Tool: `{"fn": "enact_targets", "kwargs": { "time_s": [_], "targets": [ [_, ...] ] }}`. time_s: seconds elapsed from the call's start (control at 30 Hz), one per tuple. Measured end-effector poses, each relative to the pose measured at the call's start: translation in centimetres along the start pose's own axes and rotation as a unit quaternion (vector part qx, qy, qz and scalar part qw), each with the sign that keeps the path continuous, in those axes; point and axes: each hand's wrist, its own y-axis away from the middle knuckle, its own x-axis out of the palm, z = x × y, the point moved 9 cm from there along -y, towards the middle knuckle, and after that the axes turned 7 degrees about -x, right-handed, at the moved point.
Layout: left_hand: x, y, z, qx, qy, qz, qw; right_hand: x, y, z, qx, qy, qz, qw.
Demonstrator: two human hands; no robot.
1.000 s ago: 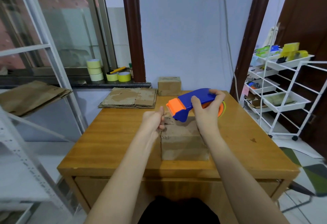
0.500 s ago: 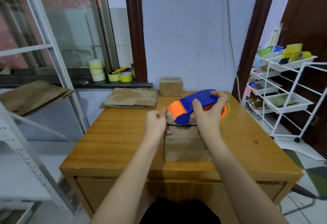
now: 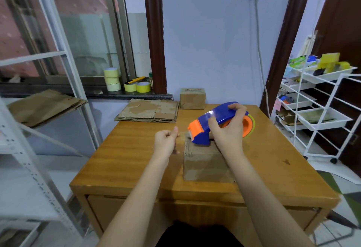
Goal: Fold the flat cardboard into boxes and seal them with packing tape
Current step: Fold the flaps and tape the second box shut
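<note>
A folded cardboard box [image 3: 205, 163] stands near the front of the wooden table [image 3: 127, 159]. My right hand [image 3: 228, 131] grips a blue and orange tape dispenser [image 3: 207, 125], whose orange nose sits at the box's far left top edge. My left hand [image 3: 166, 141] is just left of the box, thumb and finger pinching the end of a clear tape strip pulled from the dispenser. A stack of flat cardboard [image 3: 150, 111] lies at the table's back left. A finished small box [image 3: 192, 98] stands at the back.
Several yellow tape rolls [image 3: 125, 82] and a yellow cutter sit on the window sill. More flat cardboard [image 3: 45, 104] lies on a white metal shelf at left. A white wire cart [image 3: 316, 114] with trays stands to the right of the table.
My left hand has moved left, away from the box, drawing tape out. The dispenser has lowered toward the box's top edge.
</note>
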Motion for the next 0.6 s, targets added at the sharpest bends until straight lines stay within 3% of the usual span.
{"fn": "enact_targets", "kwargs": {
  "time_s": [0.2, 0.47, 0.6],
  "targets": [
    [-0.1, -0.3, 0.9, -0.013, 0.013, 0.013, 1.000, 1.1, 0.4, 0.8, -0.031, 0.038, 0.054, 0.997],
    [-1.0, -1.0, -1.3, 0.050, -0.043, -0.014, 0.998, 1.5, 0.5, 0.8, -0.028, 0.038, 0.070, 0.996],
    [-0.4, -1.6, 1.0, 0.021, -0.052, 0.002, 0.998, 2.7, 0.6, 1.2, -0.067, 0.097, 0.115, 0.986]
  ]
}}
